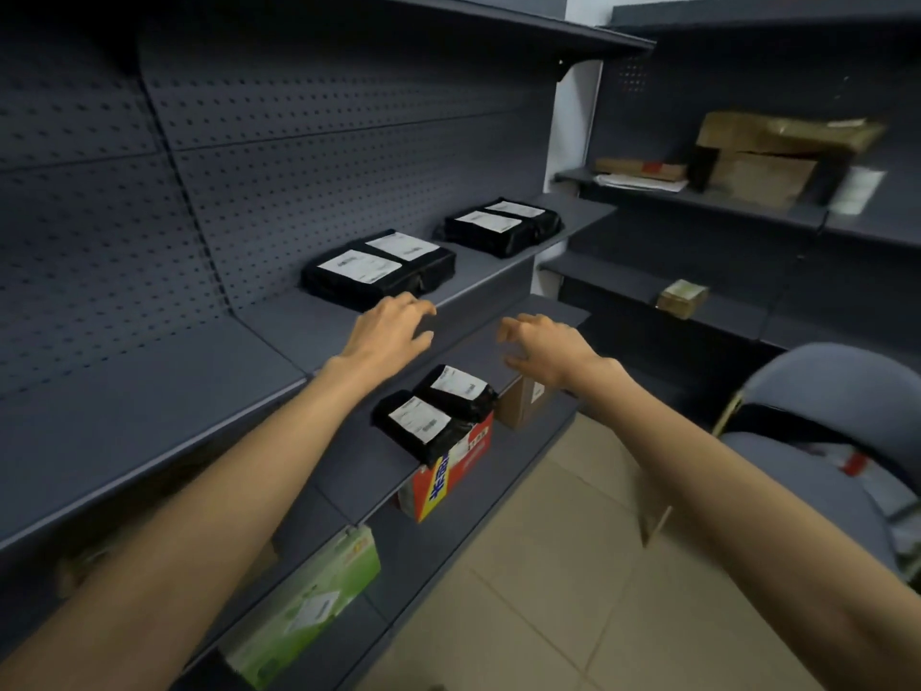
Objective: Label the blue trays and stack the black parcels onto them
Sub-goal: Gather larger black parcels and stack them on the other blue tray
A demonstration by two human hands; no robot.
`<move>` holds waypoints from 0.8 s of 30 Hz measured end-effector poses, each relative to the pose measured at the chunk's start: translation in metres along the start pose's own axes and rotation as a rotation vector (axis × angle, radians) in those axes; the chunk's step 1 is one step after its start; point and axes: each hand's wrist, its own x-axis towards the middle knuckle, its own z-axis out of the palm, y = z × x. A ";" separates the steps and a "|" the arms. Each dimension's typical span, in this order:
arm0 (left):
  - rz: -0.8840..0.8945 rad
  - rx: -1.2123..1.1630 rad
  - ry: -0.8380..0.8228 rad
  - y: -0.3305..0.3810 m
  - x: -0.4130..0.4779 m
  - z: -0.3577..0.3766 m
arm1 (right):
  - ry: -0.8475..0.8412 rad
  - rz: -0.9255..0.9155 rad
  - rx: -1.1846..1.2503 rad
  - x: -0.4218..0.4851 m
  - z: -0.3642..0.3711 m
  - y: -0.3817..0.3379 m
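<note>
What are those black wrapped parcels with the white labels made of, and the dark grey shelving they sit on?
The black parcels with white labels look wrapped in thin plastic film: slightly glossy, wrinkled and folded at the ends. Their labels seem to be paper. The dark grey shelving looks like matt painted sheet metal, judging by its thin folded edges and the back panel of evenly punched holes.

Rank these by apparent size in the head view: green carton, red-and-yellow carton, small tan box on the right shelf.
1. green carton, nearest the camera, so flattered.
2. red-and-yellow carton, partly hidden by black parcels.
3. small tan box, farthest; true size unsure.
</note>
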 end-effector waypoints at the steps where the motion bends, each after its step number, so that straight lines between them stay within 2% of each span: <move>1: 0.008 0.003 0.004 -0.001 0.020 0.007 | 0.001 0.009 -0.005 0.013 0.001 0.012; 7: -0.006 -0.005 0.026 -0.033 0.137 0.029 | -0.007 0.024 -0.018 0.121 -0.011 0.074; 11: -0.052 0.002 0.055 -0.064 0.196 0.041 | 0.063 -0.010 0.015 0.194 -0.007 0.087; 14: -0.096 0.026 0.017 -0.079 0.220 0.055 | 0.011 -0.049 0.026 0.235 0.010 0.088; 20: -0.339 0.118 -0.004 -0.115 0.249 0.072 | 0.014 -0.170 0.105 0.323 0.033 0.094; 24: -0.554 0.155 0.045 -0.134 0.255 0.081 | -0.023 -0.311 0.134 0.378 0.042 0.084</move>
